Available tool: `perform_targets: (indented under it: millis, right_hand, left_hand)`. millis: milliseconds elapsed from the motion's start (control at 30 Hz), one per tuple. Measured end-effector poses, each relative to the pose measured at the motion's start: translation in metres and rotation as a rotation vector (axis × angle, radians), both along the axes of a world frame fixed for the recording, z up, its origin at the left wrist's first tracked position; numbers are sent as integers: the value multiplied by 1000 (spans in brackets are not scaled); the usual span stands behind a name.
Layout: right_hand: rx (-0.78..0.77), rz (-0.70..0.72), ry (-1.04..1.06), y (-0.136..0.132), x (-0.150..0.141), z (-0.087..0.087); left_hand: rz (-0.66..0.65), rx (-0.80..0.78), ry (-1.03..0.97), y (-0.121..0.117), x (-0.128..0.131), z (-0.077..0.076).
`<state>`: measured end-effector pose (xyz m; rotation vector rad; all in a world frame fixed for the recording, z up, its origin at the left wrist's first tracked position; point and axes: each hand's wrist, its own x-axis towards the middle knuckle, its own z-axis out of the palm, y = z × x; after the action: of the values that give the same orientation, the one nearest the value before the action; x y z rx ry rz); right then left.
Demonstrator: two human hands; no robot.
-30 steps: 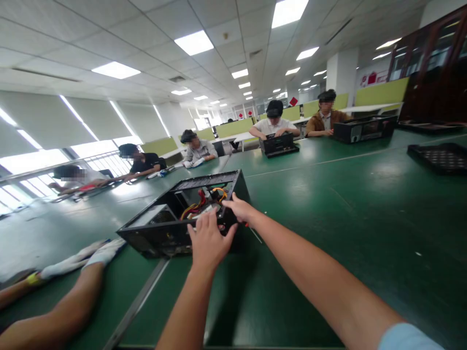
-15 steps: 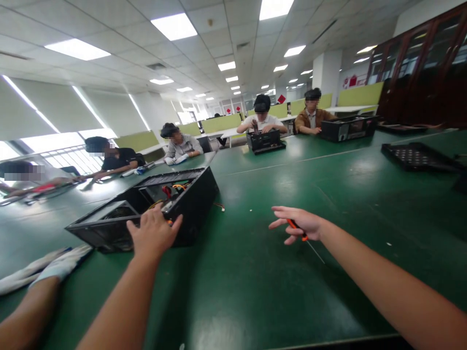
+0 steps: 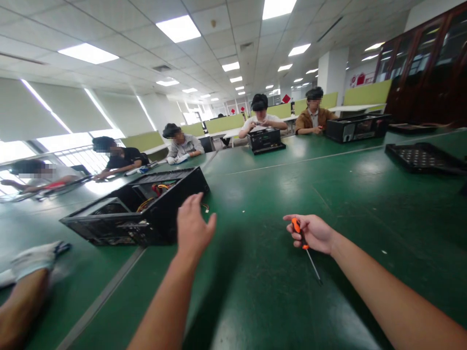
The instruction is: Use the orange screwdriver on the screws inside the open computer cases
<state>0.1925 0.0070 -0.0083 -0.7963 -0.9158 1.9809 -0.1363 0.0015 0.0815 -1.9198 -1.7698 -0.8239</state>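
Note:
An orange and black screwdriver [image 3: 299,233] lies in my right hand [image 3: 314,234], held loosely with its shaft slanting down toward me over the table. My left hand [image 3: 194,227] is open, fingers spread, just right of a black computer case [image 3: 160,214]. That case lies on its side with the upper face uncovered; red and yellow wires, a fan grille and metal parts show inside. Whether my left fingertips touch the case's end I cannot tell. A small cable end [image 3: 206,209] sticks out beyond the case.
A co-worker's gloved hand [image 3: 34,260] rests at the lower left of the green table [image 3: 255,291]. Several people sit along the far side, two at black computer cases [image 3: 264,141]. A black perforated panel [image 3: 423,156] lies at the right.
My left hand has come off the case's near edge and moved right. My right hand has turned, showing more of the screwdriver. The gloved hand at the left has shifted away from the case.

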Motion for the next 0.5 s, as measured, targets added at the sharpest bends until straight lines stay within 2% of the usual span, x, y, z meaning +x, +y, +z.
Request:
perform_targets:
  millis: [67,133,200,267,367,433,500]
  right_hand:
    - [20,31,-28,-5,-6,-3]
    - [45,96,-63,-9,-10,-5]
    - [68,182,-97,-12,-13,-7]
    - [80,246,-142,-13,-15,-10]
    - [80,293,-220,-10,-17,-14]
    - [72,299,-251,-8,-17,-16]
    - [64,285,-266,-8,-16,-16]
  left_hand:
    - [-324,-140,-70,-6,52,-27]
    - [-556,-255,-130,-12,89,-51]
    - [-729,-366,-221,-15,109,-68]
    - [-868,-479,-333,-16,112,-77]
    - [-983,-579,-453,-13,104,-81]
    - [-952,-571,-520,-9,99,-83]
    - [-855,-542,-659,-4,95,-86]
